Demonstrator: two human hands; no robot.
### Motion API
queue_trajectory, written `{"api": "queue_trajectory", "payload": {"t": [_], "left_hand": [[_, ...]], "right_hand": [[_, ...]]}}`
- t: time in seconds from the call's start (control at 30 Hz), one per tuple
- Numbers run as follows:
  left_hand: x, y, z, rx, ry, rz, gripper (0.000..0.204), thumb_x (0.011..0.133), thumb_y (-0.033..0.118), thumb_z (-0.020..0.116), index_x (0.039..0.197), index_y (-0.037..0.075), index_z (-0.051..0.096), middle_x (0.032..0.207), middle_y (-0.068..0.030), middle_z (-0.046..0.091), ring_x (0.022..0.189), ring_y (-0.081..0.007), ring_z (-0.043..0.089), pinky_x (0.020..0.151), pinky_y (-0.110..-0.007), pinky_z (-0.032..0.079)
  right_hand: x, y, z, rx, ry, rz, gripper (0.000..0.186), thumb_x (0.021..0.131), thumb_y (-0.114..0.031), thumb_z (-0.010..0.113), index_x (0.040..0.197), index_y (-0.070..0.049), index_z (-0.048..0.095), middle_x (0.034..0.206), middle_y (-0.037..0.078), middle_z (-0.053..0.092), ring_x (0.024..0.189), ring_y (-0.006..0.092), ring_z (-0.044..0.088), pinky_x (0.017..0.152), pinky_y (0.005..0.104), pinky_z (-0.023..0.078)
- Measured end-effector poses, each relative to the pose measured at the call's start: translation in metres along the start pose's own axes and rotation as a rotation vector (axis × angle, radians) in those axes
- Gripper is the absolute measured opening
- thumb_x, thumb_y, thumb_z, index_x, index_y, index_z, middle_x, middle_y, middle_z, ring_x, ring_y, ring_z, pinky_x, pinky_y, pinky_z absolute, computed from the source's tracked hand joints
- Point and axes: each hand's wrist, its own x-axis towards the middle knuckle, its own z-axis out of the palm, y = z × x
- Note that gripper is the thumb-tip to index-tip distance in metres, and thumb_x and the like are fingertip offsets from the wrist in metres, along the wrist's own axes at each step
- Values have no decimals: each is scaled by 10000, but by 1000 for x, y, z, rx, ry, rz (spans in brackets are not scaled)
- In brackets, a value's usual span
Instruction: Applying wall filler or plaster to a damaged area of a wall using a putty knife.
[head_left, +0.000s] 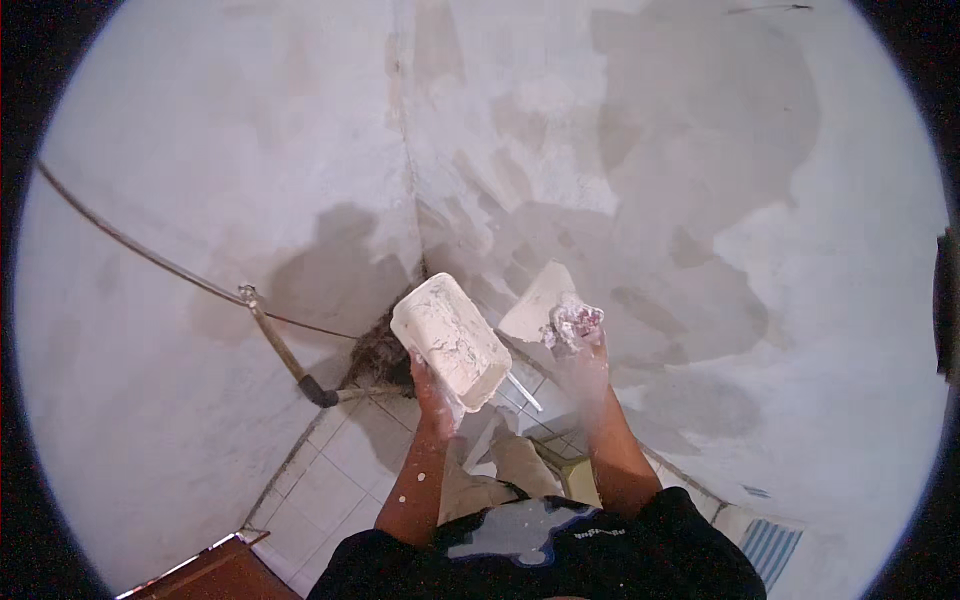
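Observation:
My left hand (431, 393), smeared with white paste, grips a shallow rectangular tub (450, 335) from its near left side. The tub is tilted, and its inside is coated with pale, cracked-looking plaster. A thin white stick (525, 392) shows beside the tub's lower right end; I cannot tell whether it touches the tub. To the right, my right hand (582, 335) is closed on a flat, pale spreader (540, 303), whose broad blade points up and left. Thick white plaster covers its fingers. Both hands are held in front of the room's corner.
Damp grey patches (690, 130) mark the right wall. On the left, a pipe (280, 345) with a dark elbow runs low, below a long cable (140, 248). A yellowish stool-like object (580, 482) stands by my legs. A brown panel (215, 575) lies lower left, a striped cloth (770, 550) lower right.

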Motion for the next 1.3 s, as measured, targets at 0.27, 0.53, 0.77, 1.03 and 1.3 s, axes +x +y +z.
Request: {"api": "queue_trajectory", "payload": {"t": [0.27,0.53,0.77,1.03,1.3], "left_hand": [[-9,46,32,141,-189,60,654,874,504,296,1324,37,209,1335,-103,289,1210,-248,304,1011,-342,226],[-19,50,63,46,-311,13,641,886,480,286,1324,20,203,1332,-108,293,1219,-239,290,1015,-335,209],[1,43,18,120,-367,61,634,895,420,338,1315,-28,180,1333,-155,262,1224,-233,272,1015,-323,203],[-4,40,29,181,-420,78,638,898,417,328,1332,-7,131,1346,-158,230,1232,-246,254,1018,-339,192],[-4,40,21,300,-435,168,621,907,379,326,1341,4,89,1356,-164,196,1241,-244,231,1021,-341,177]], "right_hand": [[-34,-27,42,-449,91,-314,243,808,-79,561,1043,-23,537,905,42,595,779,106,563,686,243,454],[-64,-19,43,-685,154,-222,332,776,-34,522,1103,2,476,1063,119,554,909,189,560,817,327,429],[-87,6,69,-1458,40,-884,392,609,-25,584,999,-34,547,966,149,579,833,304,569,744,407,430],[-81,1,82,-1502,111,-784,276,612,-12,576,887,-19,592,841,173,599,741,351,575,637,387,464],[-86,-9,113,-1453,162,-663,206,677,-97,605,863,-9,595,764,193,587,703,375,565,622,403,459]]}}
